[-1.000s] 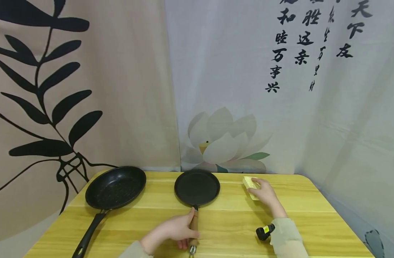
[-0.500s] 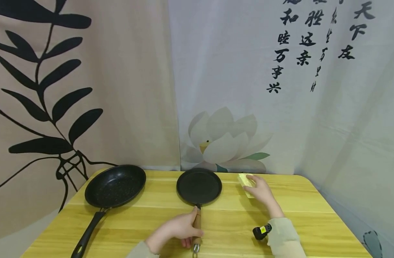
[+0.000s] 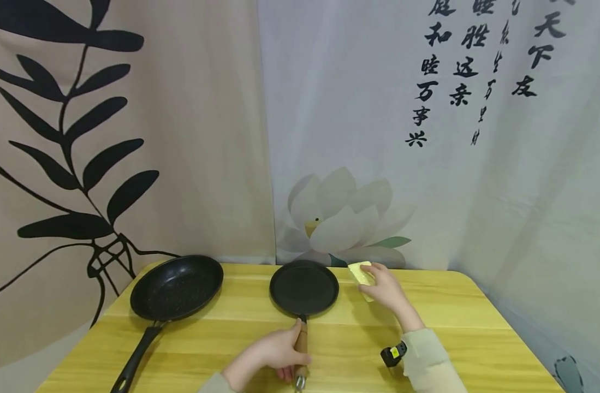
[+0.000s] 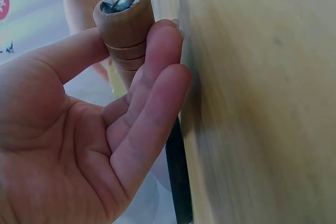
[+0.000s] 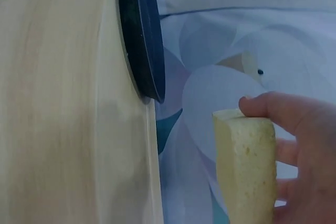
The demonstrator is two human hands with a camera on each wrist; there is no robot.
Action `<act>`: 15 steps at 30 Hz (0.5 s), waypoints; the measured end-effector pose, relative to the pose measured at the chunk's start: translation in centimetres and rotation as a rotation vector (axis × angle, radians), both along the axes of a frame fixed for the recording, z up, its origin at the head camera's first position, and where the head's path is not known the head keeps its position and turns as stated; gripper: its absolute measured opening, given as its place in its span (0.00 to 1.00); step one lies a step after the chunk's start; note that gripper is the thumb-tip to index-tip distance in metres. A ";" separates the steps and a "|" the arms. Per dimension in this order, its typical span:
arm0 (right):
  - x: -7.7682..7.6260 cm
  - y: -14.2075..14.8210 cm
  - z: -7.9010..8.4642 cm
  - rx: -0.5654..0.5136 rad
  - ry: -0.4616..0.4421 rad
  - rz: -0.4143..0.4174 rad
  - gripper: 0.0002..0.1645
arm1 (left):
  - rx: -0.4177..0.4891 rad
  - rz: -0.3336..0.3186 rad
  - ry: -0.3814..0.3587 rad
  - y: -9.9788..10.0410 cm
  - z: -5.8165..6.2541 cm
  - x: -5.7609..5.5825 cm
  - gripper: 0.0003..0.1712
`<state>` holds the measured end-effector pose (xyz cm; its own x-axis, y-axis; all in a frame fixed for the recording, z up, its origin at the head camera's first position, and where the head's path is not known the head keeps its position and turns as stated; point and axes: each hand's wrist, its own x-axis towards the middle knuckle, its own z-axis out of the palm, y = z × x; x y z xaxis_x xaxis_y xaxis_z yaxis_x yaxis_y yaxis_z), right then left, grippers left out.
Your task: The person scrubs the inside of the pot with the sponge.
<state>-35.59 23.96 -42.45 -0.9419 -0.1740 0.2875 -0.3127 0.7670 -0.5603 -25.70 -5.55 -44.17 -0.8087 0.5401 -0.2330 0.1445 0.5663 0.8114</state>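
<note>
A small flat black pan with a wooden handle lies at the middle of the table. My left hand grips that handle between thumb and fingers. In the left wrist view, the handle's end with its metal ring shows between the thumb and curled fingers. My right hand pinches a pale yellow sponge to the right of the pan. The right wrist view shows the sponge raised off the table, thumb on one edge, apart from the pan's rim.
A larger, deeper black frying pan stands on the left of the wooden table, its black handle pointing toward the front. Behind the table hangs a printed curtain. A black device sits at the right wrist.
My right hand has carried the sponge left, closer to the small pan. The left hand keeps its grip on the handle. The head view has shifted slightly.
</note>
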 end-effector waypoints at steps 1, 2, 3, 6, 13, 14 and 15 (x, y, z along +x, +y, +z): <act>0.0 -0.2 0.1 0.016 0.005 0.007 0.33 | 0.000 0.002 -0.001 0.0 0.0 0.1 0.53; 0.0 -0.4 0.1 0.032 0.011 0.015 0.33 | 0.000 0.004 -0.001 0.0 0.0 0.1 0.53; 0.0 -0.6 0.2 0.046 0.016 0.022 0.33 | -0.001 0.004 -0.003 0.0 0.0 0.1 0.53; 0.0 -1.2 0.3 0.082 0.026 0.054 0.32 | -0.003 0.008 -0.005 0.0 0.1 0.1 0.53; 0.2 -2.6 0.4 0.124 0.018 0.164 0.32 | 0.007 0.015 0.001 -0.1 0.0 0.1 0.53; 0.1 -2.8 0.4 0.132 0.017 0.184 0.31 | 0.009 0.016 0.003 -0.1 0.0 0.1 0.53; 0.1 -3.0 0.3 0.142 0.015 0.206 0.31 | 0.012 0.015 0.003 -0.1 0.0 0.1 0.53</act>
<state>-35.48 20.97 -42.11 -0.8779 -0.4018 0.2604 -0.4784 0.7570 -0.4450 -25.57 -5.69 -44.17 -0.8175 0.5304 -0.2242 0.1379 0.5584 0.8180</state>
